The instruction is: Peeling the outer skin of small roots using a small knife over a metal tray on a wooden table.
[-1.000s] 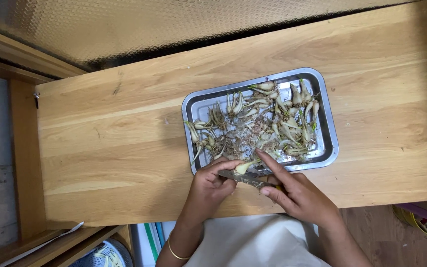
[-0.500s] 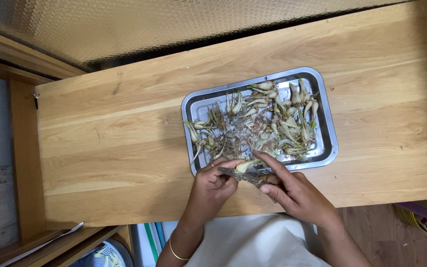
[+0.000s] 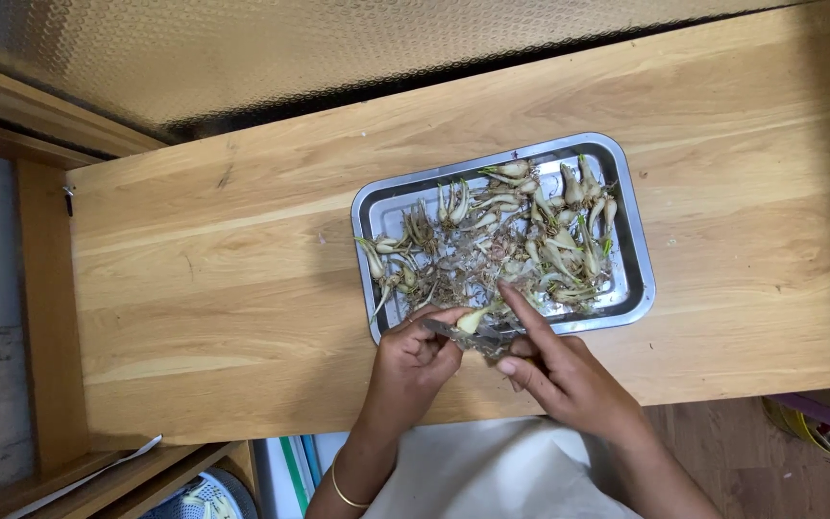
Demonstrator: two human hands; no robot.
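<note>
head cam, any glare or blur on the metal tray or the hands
Head view: sharp overall, evenly lit; the metal tray shows bright glare along its rim and bare floor; soft shadows fall under the left hand and right hand; the small bulb and blade between them are slightly soft; straight table edges bow a little, showing mild wide-angle distortion.

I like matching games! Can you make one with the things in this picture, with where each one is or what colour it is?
Things:
1. metal tray
2. left hand
3. bracelet
4. wooden table

Descriptions:
A. gold, worn on a wrist
B. light brown, under everything
C. silver, filled with small pale bulbs that have roots
D. pinches one bulb at the tray's near edge, beside the right hand

Pairs: 1-C, 2-D, 3-A, 4-B
</note>
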